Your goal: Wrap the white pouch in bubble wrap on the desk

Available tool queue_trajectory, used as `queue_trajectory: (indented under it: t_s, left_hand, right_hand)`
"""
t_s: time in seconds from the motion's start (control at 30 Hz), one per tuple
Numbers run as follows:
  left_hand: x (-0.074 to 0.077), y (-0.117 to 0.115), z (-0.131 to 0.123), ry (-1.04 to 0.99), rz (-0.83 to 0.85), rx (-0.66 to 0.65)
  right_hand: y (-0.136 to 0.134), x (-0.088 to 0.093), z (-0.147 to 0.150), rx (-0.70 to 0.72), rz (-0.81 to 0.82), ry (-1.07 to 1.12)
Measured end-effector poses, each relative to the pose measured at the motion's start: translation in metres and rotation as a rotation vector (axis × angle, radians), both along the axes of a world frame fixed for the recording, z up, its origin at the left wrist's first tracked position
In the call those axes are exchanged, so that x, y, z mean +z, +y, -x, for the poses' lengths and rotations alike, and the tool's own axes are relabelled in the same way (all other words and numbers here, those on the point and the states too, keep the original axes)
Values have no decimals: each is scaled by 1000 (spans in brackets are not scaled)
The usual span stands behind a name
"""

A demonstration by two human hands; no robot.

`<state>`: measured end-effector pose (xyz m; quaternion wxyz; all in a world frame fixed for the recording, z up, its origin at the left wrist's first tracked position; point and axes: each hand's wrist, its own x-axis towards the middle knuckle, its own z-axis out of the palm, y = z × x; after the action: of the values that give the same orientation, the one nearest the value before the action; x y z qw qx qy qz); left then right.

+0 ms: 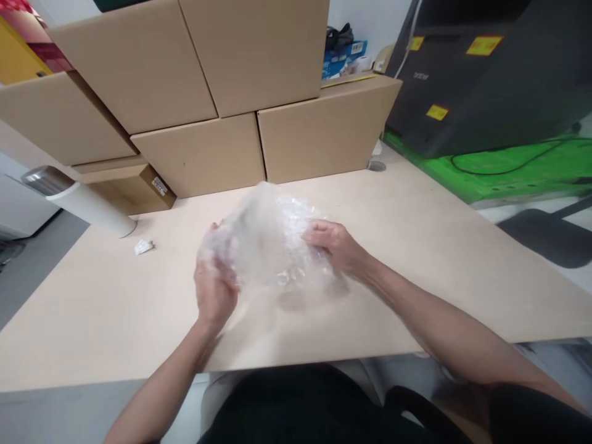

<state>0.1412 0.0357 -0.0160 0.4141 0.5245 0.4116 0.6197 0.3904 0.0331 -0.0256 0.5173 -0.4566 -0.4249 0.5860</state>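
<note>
Presently, the left hand and right hand grip opposite sides of clear plastic film over the table, apparently a handling step calling next for light, even pressure.

Bright lt; plastic blurred w/ glare, soft shadow on tbl.

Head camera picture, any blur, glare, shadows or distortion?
All in the head view: the clear plastic and left hand look blurred, likely by motion; bright glints dot the plastic; soft shadow lies on the table beneath; the white bottle leans outward, probably lens distortion.
</note>
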Motion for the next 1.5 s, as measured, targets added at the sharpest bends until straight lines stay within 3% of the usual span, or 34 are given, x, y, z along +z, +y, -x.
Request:
queue_trajectory:
  t_s: [0.1, 0.17, 0.3, 0.47, 0.53, 0.67, 0.77, 0.87, 0.9, 0.97, 1.07, 1.13, 1.27, 1.4, 1.5]
  left_hand:
    - [-3, -3, 16, -276, 103, 70]
    - [-12, -9, 30, -270, 204, 108]
    - [-32, -24, 60, 54, 308, 215]
    - [-30, -29, 83, 648, -25, 355]
    - [-27, -29, 91, 616, -28, 439]
    - [-33, -36, 117, 312, 135, 553]
    - [-40, -52, 137, 527, 139, 695]
    - [-36, -63, 141, 886, -95, 881]
    - [-32, -64, 137, 961, -160, 876]
    - [-22, -58, 121, 1050, -184, 732]
    - [-7, -37, 91, 1147, -2, 295]
    - [-4, -20, 73, 1206, 150, 96]
    - [-10, -1, 58, 1109, 413, 71]
    - [-17, -8, 74, 863, 424, 98]
    - [-16, -21, 98, 807, 432, 218]
  right_hand:
    - [0, 3, -2, -32, -51, 12]
    - [1, 2, -4, -39, -71, 12]
    - [5, -1, -10, -54, -87, 14]
    - [9, 1, -17, -101, -83, -2]
    - [10, 3, -22, -149, -67, -27]
    - [14, 7, -34, -189, 32, -71]
    - [17, 6, -44, -151, 135, -101]
    - [21, 1, -50, -116, 215, -142]
    - [22, -2, -51, -115, 232, -157]
    - [24, -6, -53, -121, 254, -184]
    - [25, -10, -52, -125, 276, -205]
    - [24, -11, -51, -134, 282, -205]
    - [22, -9, -49, -148, 285, -193]
    - [21, -7, -48, -151, 293, -248]
    - [20, -7, -50, -125, 313, -314]
